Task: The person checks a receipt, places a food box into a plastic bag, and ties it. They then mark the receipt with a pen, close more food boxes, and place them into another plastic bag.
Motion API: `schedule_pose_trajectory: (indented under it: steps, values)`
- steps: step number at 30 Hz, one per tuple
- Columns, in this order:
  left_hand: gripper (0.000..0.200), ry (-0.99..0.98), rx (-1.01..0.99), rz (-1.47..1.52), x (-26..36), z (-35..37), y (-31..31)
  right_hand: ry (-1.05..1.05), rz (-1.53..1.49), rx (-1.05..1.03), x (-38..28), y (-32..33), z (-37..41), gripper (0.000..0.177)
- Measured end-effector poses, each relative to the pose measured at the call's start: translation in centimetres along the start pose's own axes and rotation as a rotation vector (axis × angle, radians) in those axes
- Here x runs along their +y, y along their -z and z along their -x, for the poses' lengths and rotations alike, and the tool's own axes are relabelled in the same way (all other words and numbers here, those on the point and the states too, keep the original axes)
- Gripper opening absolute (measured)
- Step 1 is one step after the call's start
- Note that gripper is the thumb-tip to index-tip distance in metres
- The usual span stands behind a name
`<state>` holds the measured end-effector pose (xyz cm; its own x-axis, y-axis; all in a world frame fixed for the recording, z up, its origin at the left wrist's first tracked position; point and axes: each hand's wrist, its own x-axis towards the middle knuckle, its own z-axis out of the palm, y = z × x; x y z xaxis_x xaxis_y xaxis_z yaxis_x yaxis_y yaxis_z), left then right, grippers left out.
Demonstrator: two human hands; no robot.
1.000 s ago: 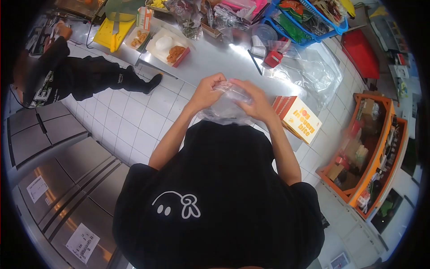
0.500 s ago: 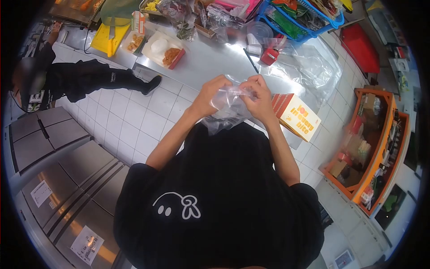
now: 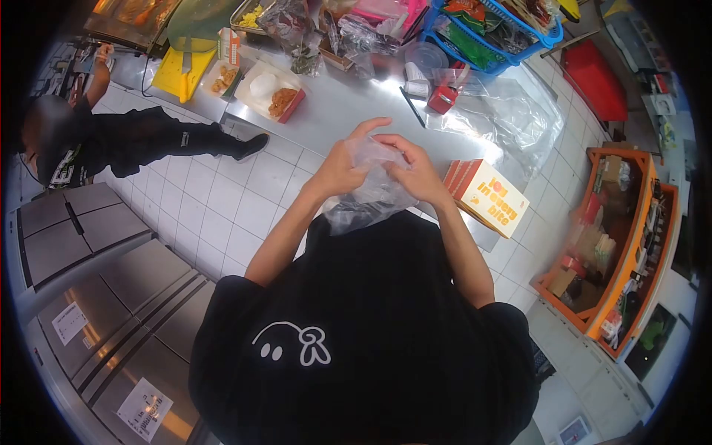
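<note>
A clear plastic bag (image 3: pixel 367 202) hangs between my two hands in front of my black shirt. My left hand (image 3: pixel 341 169) grips the bag's left upper side, its index finger stretched out past the rim. On the other side, the fingers of my right hand (image 3: pixel 417 172) curl over the rim, the thumb partly hidden. Just right of that hand stand folded cartons (image 3: pixel 489 196) with orange lettering, at the steel table's edge.
The steel table (image 3: pixel 356 104) holds a food box with rice and fried chicken (image 3: pixel 284 102), a yellow cutting board with a knife (image 3: pixel 185 63), a red tape dispenser (image 3: pixel 443 98), plastic sheeting (image 3: pixel 512 119) and a blue basket (image 3: pixel 512 48). Another person (image 3: pixel 148 137) stands at left.
The bag's top, pinched together between my fingers before, is now spread wider. My left index finger has extended, and my right fingers have moved onto the rim.
</note>
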<state>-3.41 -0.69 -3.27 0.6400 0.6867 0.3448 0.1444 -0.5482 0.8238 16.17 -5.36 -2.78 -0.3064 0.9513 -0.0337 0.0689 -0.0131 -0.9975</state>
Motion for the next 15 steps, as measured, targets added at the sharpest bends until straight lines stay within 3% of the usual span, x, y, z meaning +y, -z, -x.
schedule_pose_trajectory:
  steps: [1, 3, 5, 7, 9, 10, 12, 13, 15]
  values:
    - [0.059, -0.002, 0.0, -0.003, 0.1, 0.4, -0.2, -0.014, -0.122, -0.008, 0.3, 0.3, -0.2, 0.043]
    - [0.047, 0.371, 0.232, 0.201, 2.7, 0.6, -0.1, -0.031, -0.245, -0.018, 0.1, 0.6, 0.1, 0.04]
    - [0.038, 0.413, 0.288, 0.15, 1.6, 1.0, 0.0, -0.274, -0.347, -0.043, -0.4, 0.8, 0.8, 0.033]
    - [0.029, 0.456, 0.338, 0.1, 0.3, 1.5, 0.9, -0.281, -0.289, -0.036, 1.1, 1.0, 1.3, 0.027]
    - [0.025, 0.67, -0.09, 0.096, 0.1, 1.4, 2.3, -0.288, -0.227, -0.034, 1.7, 1.5, 1.7, 0.021]
    - [0.025, 0.671, -0.088, 0.096, -0.4, 1.5, 2.2, -0.28, -0.173, -0.016, 1.8, 1.9, 2.0, 0.018]
    - [0.033, 0.399, -0.18, 0.417, -1.6, 2.3, 1.5, -0.271, -0.118, -0.002, 2.4, 2.6, 2.4, 0.015]
    - [0.033, 0.401, -0.178, 0.416, -2.1, 2.8, 1.2, -0.278, -0.267, -0.05, 3.4, 2.9, 2.8, 0.017]
    - [0.044, 0.471, -0.289, 0.77, -2.0, 2.8, 1.0, -0.28, -0.418, -0.095, 2.6, 2.5, 2.7, 0.019]
